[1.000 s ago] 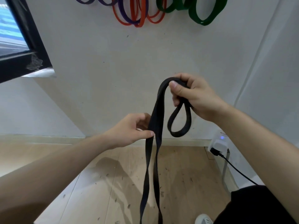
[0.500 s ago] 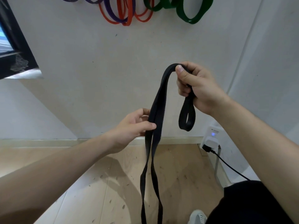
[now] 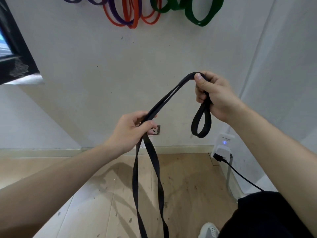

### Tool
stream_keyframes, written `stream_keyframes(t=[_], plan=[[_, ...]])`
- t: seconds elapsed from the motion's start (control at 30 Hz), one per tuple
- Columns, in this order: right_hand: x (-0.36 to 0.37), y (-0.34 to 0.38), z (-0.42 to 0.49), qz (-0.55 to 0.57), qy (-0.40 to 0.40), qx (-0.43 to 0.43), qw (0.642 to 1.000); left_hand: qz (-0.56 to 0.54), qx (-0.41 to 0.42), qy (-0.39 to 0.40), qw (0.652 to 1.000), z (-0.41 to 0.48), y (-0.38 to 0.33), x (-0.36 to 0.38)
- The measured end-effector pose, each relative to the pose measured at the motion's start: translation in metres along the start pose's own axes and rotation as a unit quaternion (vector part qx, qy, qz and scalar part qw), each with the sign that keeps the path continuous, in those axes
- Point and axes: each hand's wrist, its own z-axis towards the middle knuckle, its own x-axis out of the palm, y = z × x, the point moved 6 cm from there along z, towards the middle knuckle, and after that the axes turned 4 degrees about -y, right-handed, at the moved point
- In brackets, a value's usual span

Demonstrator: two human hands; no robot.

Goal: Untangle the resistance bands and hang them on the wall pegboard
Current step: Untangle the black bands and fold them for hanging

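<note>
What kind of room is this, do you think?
Likely a home workout corner: coloured resistance bands hang on the white wall, the floor looks wooden, and a white adapter is plugged in low.

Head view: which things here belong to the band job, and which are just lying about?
Job: black band, held by left hand and right hand; orange bands and green bands, already hung up.
Lying about: wall socket, white plug adapter, black cable, window frame, shoe.
</note>
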Motion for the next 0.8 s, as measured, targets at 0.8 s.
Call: stream_keyframes(t=[0.8], plan=[[0.111, -0.037, -0.025, -0.085, 0.204, 0.047, 0.974, 0.071, 0.167, -0.047, 0.982, 0.006, -0.043, -0.050]])
